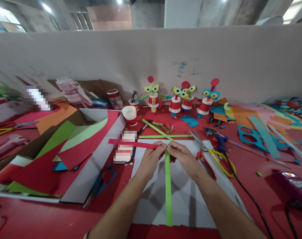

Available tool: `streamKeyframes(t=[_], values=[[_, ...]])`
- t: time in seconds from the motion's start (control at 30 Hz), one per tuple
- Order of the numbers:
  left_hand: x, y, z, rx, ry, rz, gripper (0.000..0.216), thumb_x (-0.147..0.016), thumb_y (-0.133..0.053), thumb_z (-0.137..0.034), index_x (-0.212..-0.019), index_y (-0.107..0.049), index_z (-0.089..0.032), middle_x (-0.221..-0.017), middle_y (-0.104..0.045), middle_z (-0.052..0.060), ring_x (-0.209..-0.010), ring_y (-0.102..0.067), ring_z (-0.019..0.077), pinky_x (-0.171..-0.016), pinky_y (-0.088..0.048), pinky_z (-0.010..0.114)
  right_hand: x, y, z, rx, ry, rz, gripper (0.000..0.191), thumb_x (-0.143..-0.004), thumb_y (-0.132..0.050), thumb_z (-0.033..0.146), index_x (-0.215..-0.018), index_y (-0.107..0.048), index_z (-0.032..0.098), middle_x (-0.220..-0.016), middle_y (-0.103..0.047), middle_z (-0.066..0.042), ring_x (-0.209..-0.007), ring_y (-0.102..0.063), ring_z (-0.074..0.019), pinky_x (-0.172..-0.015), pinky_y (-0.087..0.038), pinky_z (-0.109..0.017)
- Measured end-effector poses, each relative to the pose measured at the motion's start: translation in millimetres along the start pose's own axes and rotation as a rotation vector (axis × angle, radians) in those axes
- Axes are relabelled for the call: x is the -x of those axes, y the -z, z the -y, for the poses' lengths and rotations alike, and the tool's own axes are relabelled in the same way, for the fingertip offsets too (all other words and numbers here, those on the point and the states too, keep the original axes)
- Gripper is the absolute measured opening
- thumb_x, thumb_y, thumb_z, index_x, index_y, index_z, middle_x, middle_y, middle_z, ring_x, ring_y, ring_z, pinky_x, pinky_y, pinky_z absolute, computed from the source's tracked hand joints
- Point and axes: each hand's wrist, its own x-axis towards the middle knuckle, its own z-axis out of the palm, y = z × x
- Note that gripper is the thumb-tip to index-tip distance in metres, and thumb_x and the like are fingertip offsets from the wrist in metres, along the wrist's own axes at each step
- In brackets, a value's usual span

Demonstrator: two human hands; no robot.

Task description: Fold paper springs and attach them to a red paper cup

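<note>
My left hand (152, 160) and my right hand (182, 156) meet above a white sheet (188, 202). Both pinch the spot where a red paper strip (133, 143) and a green paper strip (168, 192) cross. The red strip runs off to the left from my left fingers. The green strip runs from the fingers towards me across the white sheet. Just beyond my hands, two more green strips (163, 134) lie crossed on the red table.
Scissors with yellow and red handles (210, 152) and a blue glue gun (219, 138) with a black cord lie right of my hands. Paper-cup figures (176, 99) stand along the wall. A red-and-white cup (130, 115) and a box of coloured paper (78, 142) sit left.
</note>
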Motion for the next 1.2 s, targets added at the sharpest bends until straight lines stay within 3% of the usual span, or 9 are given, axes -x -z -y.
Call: streamKeyframes(t=[0.3, 0.5, 0.7, 1.0, 1.1, 1.2], values=[[-4.0, 2.1, 10.5, 0.192, 0.062, 0.040, 0.024, -0.077, -0.059, -0.031, -0.059, -0.051, -0.018, -0.054, -0.039, -0.004, -0.055, -0.037, 0.0113, -0.056, -0.032, 0.025, 1.5, -6.5, -3.2, -0.129, -0.042, -0.035, 0.030, -0.076, -0.066, 0.045, -0.062, -0.059, 0.020, -0.059, -0.055, 0.002, -0.055, -0.043, -0.0118, -0.056, -0.031, -0.027], [-3.8, 0.1, 10.1, 0.183, 0.051, -0.052, 0.023, -0.074, -0.060, -0.027, -0.056, -0.049, -0.018, -0.054, -0.039, -0.005, -0.054, -0.036, 0.0101, -0.054, -0.031, 0.023, -0.8, -8.0, -7.8, -0.056, -0.004, -0.033, 0.028, -0.080, -0.061, 0.042, -0.065, -0.061, 0.019, -0.060, -0.056, 0.001, -0.057, -0.045, -0.0117, -0.056, -0.031, -0.026], [-3.6, 1.2, 13.3, 0.199, 0.033, -0.030, 0.022, -0.076, -0.058, -0.027, -0.058, -0.049, -0.018, -0.054, -0.041, -0.005, -0.055, -0.040, 0.0102, -0.054, -0.032, 0.023, -3.5, -6.4, -11.5, -0.176, -0.061, -0.018, 0.023, -0.077, -0.063, 0.037, -0.063, -0.061, 0.018, -0.057, -0.056, 0.002, -0.054, -0.046, -0.0108, -0.054, -0.031, -0.025], [-1.5, 3.8, 5.5, 0.254, 0.137, 0.060, 0.020, -0.073, -0.062, -0.027, -0.059, -0.053, -0.017, -0.053, -0.043, -0.004, -0.053, -0.043, 0.0108, -0.055, -0.036, 0.024, -0.1, -1.9, -8.5, -0.241, -0.095, 0.036, 0.023, -0.072, -0.069, 0.035, -0.060, -0.062, 0.017, -0.056, -0.058, 0.001, -0.054, -0.050, -0.0108, -0.056, -0.036, -0.025], [-1.8, 2.7, 5.4, 0.378, 0.136, 0.108, 0.023, -0.076, -0.065, -0.035, -0.065, -0.058, -0.016, -0.062, -0.052, -0.001, -0.059, -0.048, 0.0116, -0.060, -0.040, 0.025, -1.8, -1.8, -9.4, -0.323, -0.073, -0.065, 0.020, -0.071, -0.071, 0.034, -0.061, -0.063, 0.018, -0.055, -0.056, 0.003, -0.053, -0.047, -0.0099, -0.055, -0.035, -0.024], [-3.0, 3.0, 5.4, 0.479, 0.131, 0.151, 0.024, -0.075, -0.069, -0.039, -0.084, -0.067, -0.017, -0.076, -0.060, 0.002, -0.067, -0.053, 0.0125, -0.065, -0.043, 0.026, -5.1, -1.0, -11.1, -0.449, -0.029, -0.215, 0.019, -0.070, -0.073, 0.035, -0.064, -0.064, 0.019, -0.056, -0.055, 0.004, -0.053, -0.046, -0.0096, -0.055, -0.036, -0.024]])
